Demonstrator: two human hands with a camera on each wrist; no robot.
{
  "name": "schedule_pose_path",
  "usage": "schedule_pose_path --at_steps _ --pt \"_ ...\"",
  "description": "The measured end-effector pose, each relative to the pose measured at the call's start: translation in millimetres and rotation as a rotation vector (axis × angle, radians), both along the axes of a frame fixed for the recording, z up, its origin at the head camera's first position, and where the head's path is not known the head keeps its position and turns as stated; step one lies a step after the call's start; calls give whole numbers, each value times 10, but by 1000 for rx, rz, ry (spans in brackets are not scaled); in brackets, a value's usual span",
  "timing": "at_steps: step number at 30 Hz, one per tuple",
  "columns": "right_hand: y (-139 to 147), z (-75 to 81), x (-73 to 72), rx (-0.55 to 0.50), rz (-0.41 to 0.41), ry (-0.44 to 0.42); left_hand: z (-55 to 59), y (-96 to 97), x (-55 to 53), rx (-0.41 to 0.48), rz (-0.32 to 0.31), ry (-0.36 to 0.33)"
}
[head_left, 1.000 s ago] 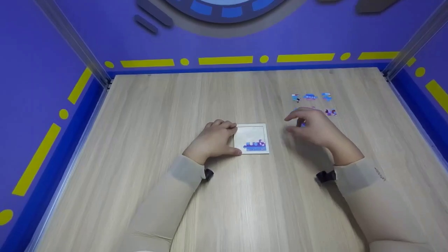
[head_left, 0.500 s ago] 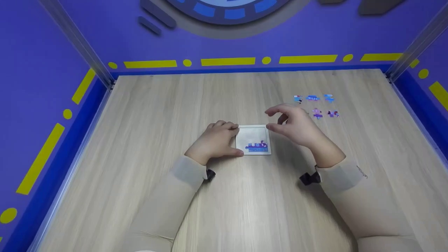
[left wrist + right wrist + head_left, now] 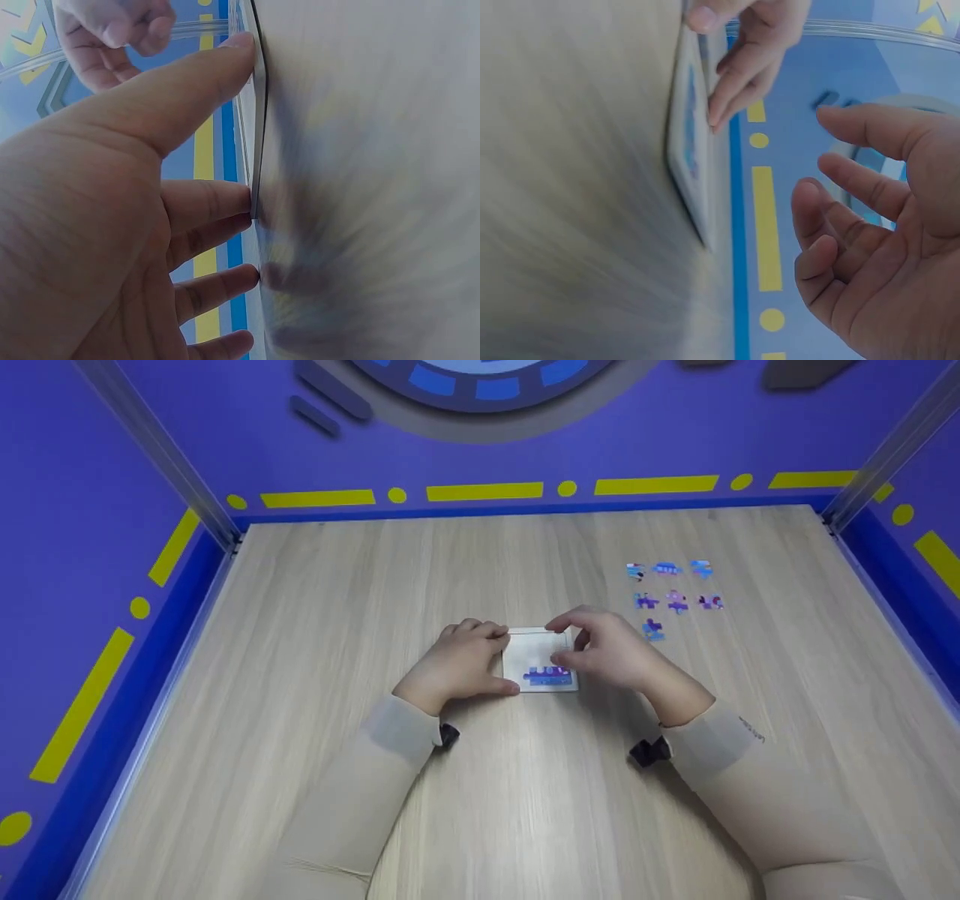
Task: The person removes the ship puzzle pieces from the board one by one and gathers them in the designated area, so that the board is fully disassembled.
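Note:
A shallow white puzzle frame [image 3: 540, 690] lies flat on the table, with joined blue and purple jigsaw pieces [image 3: 547, 678] in its lower right part. My left hand [image 3: 461, 664] steadies the frame's left side, thumb at the near corner and index finger at the far one; in the left wrist view its fingers [image 3: 214, 196] look fairly straight. Over the frame's right side hovers my right hand [image 3: 604, 649], its thumb near the joined pieces and hiding part of them. In the right wrist view that hand [image 3: 885, 225] is loosely curved, thumb and fingers apart, with nothing visible between them.
Several loose jigsaw pieces lie face up in rough rows to the right, among them a pink one [image 3: 676, 601] and a purple and blue one [image 3: 653, 630] nearest the right forearm. Blue panels [image 3: 480, 457] with yellow marks enclose the table's back and sides.
My right hand has moved left from beside the loose pieces to the frame, then lower over its right side. Pieces it covered now show. The left hand stays on the frame.

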State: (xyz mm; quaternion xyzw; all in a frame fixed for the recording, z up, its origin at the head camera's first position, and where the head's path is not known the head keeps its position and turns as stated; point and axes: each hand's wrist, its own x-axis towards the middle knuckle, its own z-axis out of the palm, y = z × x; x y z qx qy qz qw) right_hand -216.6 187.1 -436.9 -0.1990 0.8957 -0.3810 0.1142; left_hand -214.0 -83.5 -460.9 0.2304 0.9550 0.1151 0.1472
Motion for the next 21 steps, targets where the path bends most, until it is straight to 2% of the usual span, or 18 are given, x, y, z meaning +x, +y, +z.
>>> schedule_pose_path --at_steps 9,21 --pt "-95 -173 33 7 73 -29 3 -8 4 9 -14 5" --pt "-153 -310 54 101 119 -2 17 -17 13 4 -20 19"
